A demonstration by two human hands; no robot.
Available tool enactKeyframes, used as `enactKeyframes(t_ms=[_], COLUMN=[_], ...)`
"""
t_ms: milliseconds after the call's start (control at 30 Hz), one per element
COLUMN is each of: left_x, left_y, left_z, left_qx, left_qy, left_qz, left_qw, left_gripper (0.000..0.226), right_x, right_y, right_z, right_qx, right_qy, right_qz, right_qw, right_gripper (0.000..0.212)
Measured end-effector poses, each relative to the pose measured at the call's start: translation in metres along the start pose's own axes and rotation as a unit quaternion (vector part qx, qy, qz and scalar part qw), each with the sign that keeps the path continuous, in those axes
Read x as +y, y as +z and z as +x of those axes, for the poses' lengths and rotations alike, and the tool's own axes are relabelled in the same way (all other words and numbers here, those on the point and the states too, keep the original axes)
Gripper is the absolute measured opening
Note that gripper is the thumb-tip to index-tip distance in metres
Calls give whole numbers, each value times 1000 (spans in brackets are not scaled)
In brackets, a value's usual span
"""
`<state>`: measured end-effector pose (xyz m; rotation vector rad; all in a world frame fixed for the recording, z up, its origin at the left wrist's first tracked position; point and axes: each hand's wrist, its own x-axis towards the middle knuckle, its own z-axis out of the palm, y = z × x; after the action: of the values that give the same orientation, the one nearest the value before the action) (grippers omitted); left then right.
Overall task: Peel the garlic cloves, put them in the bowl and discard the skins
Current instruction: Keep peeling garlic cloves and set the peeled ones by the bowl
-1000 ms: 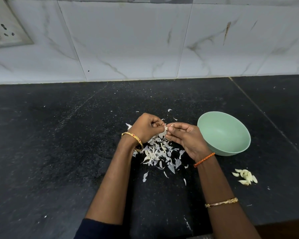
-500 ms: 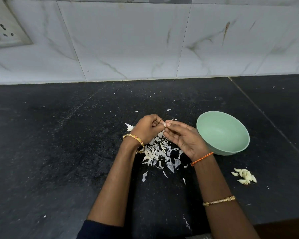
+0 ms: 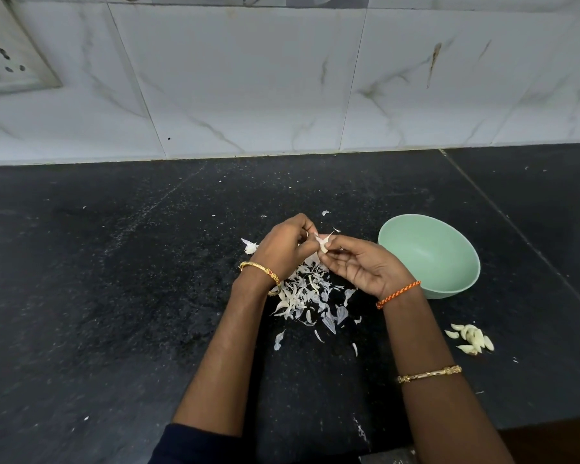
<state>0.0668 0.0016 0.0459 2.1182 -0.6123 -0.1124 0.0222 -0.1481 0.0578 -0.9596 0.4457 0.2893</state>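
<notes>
Black stone counter fills most of the view, pale marbled wall tiles behind it, a socket plate on the wall at upper left. Green bowl sits on the counter right of the hands, tilted a bit toward the camera, nothing visible inside. Both forearms come in from the bottom edge, dark sleeve on the left one. Left hand and right hand meet above the counter, just left of the bowl. Garlic clove is held between them, papery skin partly lifted and sticking up. Right hand fingers curled, thumb and fingertips pinching the clove. Left hand fingers curled tight, tips at the clove's skin; exact grip hidden by the knuckles. Pile of skins lies on the counter under and in front of the hands, a few stray bits scattered around it. Small heap of peeled cloves on the counter in front of the bowl, right of the right forearm, apart from the bowl. Gold bangle on the left wrist, orange thread band on the right wrist, gold bracelet further down the right forearm.
</notes>
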Motion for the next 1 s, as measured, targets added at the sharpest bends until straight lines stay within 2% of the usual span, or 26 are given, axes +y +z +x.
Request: enactKeyframes(t_ms=[200,267,433,600,767,867,1000], left_x=[-6,-10,-11,-8,-6,-7,-11], left_y=[-8,-13,-11,-5,-3,-2,2], left_z=[0,-1,-3,-4,-3,-1,1], left_qx=[98,111,66,-8,0,-9,-17], left_qy=[-15,-33,-32,-40,-47,-56,-67], left_qz=[7,25,21,-127,-186,-171,-131], left_qw=[995,993,997,991,982,984,989], left_gripper=[4,4,25,40,17,7,11], right_x=[2,3,5,3,4,5,6], right_y=[-4,-7,-8,-10,-12,-12,-10], right_z=[-4,-6,-7,-8,-7,-6,-5], right_qx=[-10,-13,-22,-33,-33,-28,-30], right_qy=[11,7,12,5,7,12,14], right_qz=[-32,-37,-10,-14,-27,-19,-15], right_qw=[999,999,1000,999,999,999,999], right_gripper=[14,15,15,16,17,17,16])
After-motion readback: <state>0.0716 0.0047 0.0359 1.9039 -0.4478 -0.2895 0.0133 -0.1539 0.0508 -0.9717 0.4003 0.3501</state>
